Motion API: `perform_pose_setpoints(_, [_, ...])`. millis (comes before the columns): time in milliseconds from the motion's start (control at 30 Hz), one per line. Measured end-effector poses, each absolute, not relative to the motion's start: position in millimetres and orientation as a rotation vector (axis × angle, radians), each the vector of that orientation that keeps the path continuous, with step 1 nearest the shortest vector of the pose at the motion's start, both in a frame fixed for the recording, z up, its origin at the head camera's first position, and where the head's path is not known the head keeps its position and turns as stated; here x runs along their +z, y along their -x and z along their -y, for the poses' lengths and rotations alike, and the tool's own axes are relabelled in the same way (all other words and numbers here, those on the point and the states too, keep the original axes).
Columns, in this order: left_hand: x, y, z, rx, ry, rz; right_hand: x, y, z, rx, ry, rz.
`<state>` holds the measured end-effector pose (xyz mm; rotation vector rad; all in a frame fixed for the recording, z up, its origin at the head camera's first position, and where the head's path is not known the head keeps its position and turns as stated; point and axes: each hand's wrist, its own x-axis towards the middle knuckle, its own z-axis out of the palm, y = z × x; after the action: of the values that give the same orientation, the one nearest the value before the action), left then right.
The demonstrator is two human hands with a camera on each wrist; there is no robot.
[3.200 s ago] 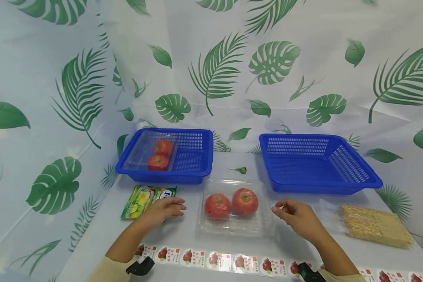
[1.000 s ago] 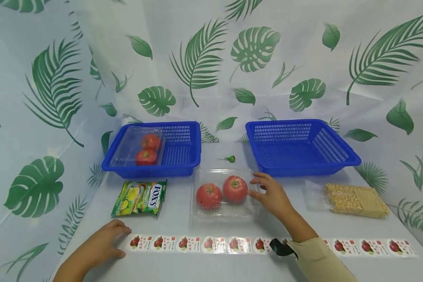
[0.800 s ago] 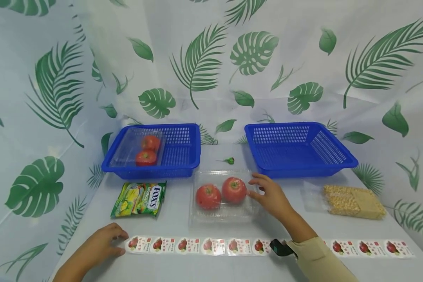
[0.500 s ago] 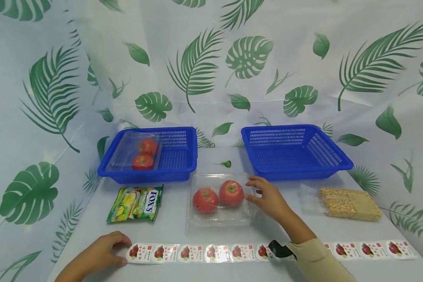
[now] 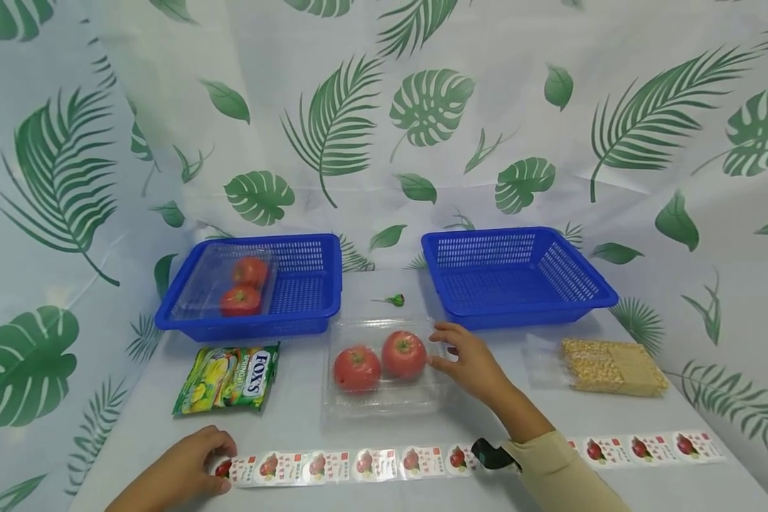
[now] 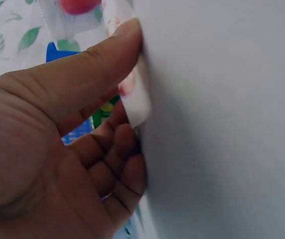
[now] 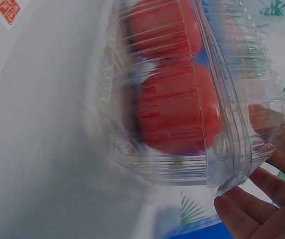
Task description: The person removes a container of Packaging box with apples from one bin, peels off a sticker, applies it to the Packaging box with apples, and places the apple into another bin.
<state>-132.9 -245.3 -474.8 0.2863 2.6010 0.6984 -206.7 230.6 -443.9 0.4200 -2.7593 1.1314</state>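
Left hand (image 5: 195, 462) straddles sticker strip (image 5: 316, 467), pinching I cannot tell | right hand (image 5: 470, 361), fingers spread, touches clear container (image 5: 387, 407) | better steady it lightly

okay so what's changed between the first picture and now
The left hand moved from near the FOX'S packet toward the person, curling around the left end of the sticker strip. The right hand moved left, touching the clear container. Both blue baskets stayed put.

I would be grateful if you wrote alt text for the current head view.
A person's left hand grips the left end of a sticker strip, while the right hand holds the right edge of a clear box with two red fruits. Behind stand two blue baskets, the left one bearing a similar box.
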Motion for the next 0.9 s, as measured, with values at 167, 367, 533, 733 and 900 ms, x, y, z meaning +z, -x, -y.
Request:
perform_pose_setpoints(167, [-480.8,129.0,252.1,0.763,-0.280,-2.564,-443.8,203.5,-229.0,1.147,-0.438,2.772])
perform_pose_setpoints(367, [-473.8,126.9,249.2,0.927,-0.287,-2.387,-437.6,197.0,-229.2,1.133,-0.424,2.789])
perform_pose_setpoints(533, [-460.7,127.3,244.7,1.186,-0.299,-2.110,-433.6,189.1,-225.6,1.033,-0.445,2.772])
perform_pose_setpoints(733, [-448.8,135.8,232.3,1.558,-0.386,-1.843,-425.7,178.4,-217.4,0.914,-0.504,2.692])
perform_pose_setpoints(900, [-439.1,140.0,213.1,1.611,-0.395,-1.884,-417.3,171.8,-214.1,0.904,-0.534,2.662])
